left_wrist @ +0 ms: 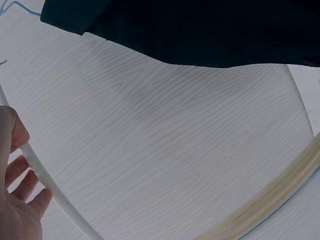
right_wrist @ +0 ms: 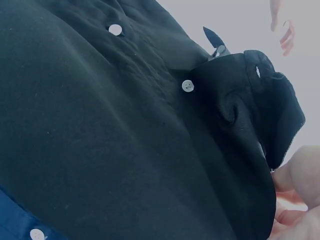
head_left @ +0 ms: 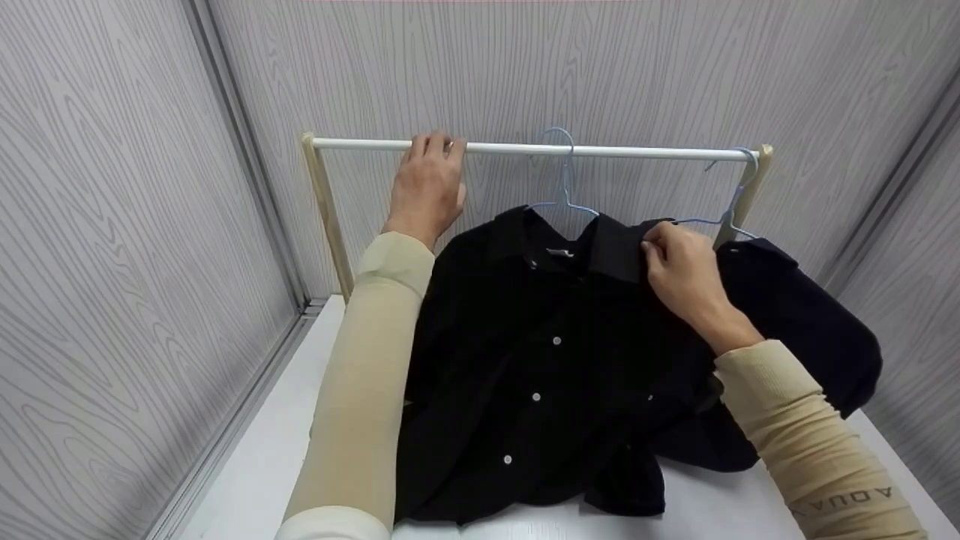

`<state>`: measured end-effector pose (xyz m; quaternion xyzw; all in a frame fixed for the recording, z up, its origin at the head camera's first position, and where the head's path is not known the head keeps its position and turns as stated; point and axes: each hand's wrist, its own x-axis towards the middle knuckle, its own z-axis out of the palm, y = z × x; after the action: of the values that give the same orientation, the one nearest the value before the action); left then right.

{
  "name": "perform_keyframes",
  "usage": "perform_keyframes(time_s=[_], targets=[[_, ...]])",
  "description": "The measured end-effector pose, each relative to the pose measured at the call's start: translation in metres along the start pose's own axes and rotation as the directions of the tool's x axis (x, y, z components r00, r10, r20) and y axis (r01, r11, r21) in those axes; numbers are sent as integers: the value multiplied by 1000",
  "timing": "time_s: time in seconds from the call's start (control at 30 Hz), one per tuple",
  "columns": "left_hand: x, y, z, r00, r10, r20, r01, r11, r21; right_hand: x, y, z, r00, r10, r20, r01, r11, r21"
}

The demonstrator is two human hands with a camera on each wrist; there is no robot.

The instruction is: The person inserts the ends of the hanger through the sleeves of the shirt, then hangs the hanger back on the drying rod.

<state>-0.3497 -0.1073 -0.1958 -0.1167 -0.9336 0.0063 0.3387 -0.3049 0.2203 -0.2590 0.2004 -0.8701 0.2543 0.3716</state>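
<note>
A black button-up shirt (head_left: 517,337) with white buttons hangs from a light blue wire hanger (head_left: 566,180), whose hook goes over the white rail (head_left: 495,148). Left of that hook, my left hand (head_left: 429,184) grips the rail; in the left wrist view its thumb lies on one side and its fingers (left_wrist: 26,185) on the other. My right hand (head_left: 686,270) pinches the shirt at the shoulder, just beside the collar (head_left: 619,251). The right wrist view shows its fingertips against the black cloth (right_wrist: 140,140), with the far ones partly hidden.
A second dark garment (head_left: 795,322) hangs at the right end on another blue hanger (head_left: 731,210), partly behind the shirt. Wooden legs (head_left: 330,217) hold up the rail. Below is a white table (head_left: 255,442), with wood-grain panels (head_left: 112,225) around it.
</note>
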Motion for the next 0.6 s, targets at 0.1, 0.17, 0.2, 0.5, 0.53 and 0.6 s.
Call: perform_keyframes(time_s=[0.1,0.17,0.2,0.5,0.53,0.6], targets=[[0,0,0,1000,0,0,0,1000,13,-4,4,3,1000,-2,2,2,1000,5],[-1,1,1,1000,0,-2,0,1000,9,-7,7,4,1000,-3,4,3,1000,9],[-1,1,1,1000,0,-4,0,1000,6,-9,8,5,1000,-1,6,1,1000,12],[0,1,1,1000,-5,-15,5,1000,1,-18,17,12,997,27,71,-30,999,40],[0,1,1,1000,-6,-13,6,1000,3,-19,18,12,996,32,82,-36,999,41],[0,1,2,1000,-7,-10,7,1000,7,-21,20,13,994,41,103,-45,998,41]])
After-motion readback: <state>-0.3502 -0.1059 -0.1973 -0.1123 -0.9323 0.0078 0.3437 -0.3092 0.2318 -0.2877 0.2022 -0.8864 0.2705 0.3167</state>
